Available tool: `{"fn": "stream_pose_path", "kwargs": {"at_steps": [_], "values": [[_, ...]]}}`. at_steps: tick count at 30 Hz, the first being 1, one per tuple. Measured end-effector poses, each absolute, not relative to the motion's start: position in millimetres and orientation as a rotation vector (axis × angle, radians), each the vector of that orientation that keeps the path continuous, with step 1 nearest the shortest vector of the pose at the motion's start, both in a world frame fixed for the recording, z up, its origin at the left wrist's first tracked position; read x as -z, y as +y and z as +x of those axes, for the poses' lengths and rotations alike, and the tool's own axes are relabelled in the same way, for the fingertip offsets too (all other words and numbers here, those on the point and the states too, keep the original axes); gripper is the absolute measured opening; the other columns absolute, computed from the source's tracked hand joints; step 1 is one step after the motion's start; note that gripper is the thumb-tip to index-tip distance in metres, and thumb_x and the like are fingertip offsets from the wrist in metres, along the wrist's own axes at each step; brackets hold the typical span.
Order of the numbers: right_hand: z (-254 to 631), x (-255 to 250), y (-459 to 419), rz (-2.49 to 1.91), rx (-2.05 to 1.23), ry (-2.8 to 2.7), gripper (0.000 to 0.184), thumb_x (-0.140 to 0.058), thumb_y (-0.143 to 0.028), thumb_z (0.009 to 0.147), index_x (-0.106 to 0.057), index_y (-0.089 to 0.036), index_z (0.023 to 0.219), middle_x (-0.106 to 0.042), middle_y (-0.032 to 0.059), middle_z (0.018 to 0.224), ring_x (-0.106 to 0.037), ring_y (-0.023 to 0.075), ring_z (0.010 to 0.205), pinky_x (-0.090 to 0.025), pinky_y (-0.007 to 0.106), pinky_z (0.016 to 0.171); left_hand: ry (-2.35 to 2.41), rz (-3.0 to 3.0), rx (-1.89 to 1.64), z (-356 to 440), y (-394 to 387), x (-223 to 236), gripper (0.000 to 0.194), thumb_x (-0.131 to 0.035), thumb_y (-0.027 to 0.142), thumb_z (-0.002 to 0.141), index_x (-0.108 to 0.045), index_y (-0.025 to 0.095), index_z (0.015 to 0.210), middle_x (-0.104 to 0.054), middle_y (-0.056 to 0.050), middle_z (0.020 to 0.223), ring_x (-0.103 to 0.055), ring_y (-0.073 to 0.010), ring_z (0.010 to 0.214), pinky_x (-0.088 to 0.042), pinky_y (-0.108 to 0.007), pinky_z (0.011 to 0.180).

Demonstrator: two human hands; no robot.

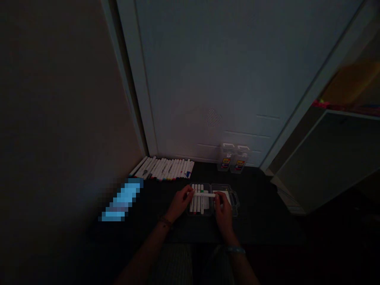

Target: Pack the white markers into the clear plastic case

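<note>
Dim lighting prevails in the head view: one dark tabletop (261,213) spans the lower centre of the frame, with one pale panel (192,71) upright behind it. Upright cases (233,160), quantity two, transparent, stand side by side against the panel, right of centre. Loose markers (168,169) form one row left of centre, at the rear of the tabletop; roughly twenty, exact count obscured by overlap and low light. One bright blue shape (123,200), pixelated, lies at lower left.

One open case (208,209), transparent, occupies lower centre. Its left half contains four stored markers (198,206), parallel, long axes running up and down the frame. Its right half is partly covered by the right hand.

One held marker (204,194), white, is positioned above the left half of the open case. Its long axis runs left to right, nearly level, across the stored markers; cap end cannot be determined. Left hand (181,200): fingertips pinch the left end. Right hand (223,209): thumb and fingers pinch the right end. The marker's middle section is exposed between both grips.
</note>
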State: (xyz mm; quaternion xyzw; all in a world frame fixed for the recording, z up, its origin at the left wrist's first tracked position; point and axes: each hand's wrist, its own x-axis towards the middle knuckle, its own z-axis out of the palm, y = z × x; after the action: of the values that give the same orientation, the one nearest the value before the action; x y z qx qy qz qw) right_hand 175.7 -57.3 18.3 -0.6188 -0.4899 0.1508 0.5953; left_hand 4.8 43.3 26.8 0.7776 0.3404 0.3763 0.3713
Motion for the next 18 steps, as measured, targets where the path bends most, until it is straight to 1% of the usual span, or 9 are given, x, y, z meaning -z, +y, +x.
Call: {"fn": "stream_pose_path", "kwargs": {"at_steps": [5,13,18], "values": [[175.0,-20.0,-58.1,-1.423,-0.359,-1.143,0.025,-0.040,-0.035,0.093,-0.057,-0.020,0.104,-0.062,0.0050,0.097,-0.057,0.0179,0.087,-0.043,0.027,0.075,0.863,1.994,-0.985,5.3,43.6,-26.0,0.027,-0.041,0.040,0.089,-0.052,0.018,0.078,-0.050,0.004,0.063,-0.047,-0.0107,0.057,-0.033,-0.020,0.055],[175.8,-18.4,-56.1,-1.423,-0.347,-1.138,0.026,-0.041,-0.036,0.093,-0.057,-0.020,0.104,-0.062,0.0055,0.099,-0.057,0.0183,0.090,-0.042,0.028,0.079,0.877,1.993,-0.970,5.3,44.8,-24.4,0.027,-0.041,0.040,0.089,-0.052,0.018,0.078,-0.049,0.005,0.060,-0.046,-0.0109,0.056,-0.033,-0.020,0.054],[175.8,-16.4,-55.8,-1.440,-0.335,-1.127,0.027,-0.041,-0.037,0.092,-0.058,-0.020,0.104,-0.063,0.0055,0.099,-0.058,0.0184,0.090,-0.042,0.028,0.078,0.883,2.003,-0.990,5.6,45.5,-23.7,0.027,-0.042,0.039,0.089,-0.053,0.018,0.078,-0.051,0.004,0.061,-0.048,-0.0109,0.056,-0.034,-0.020,0.055]]}}
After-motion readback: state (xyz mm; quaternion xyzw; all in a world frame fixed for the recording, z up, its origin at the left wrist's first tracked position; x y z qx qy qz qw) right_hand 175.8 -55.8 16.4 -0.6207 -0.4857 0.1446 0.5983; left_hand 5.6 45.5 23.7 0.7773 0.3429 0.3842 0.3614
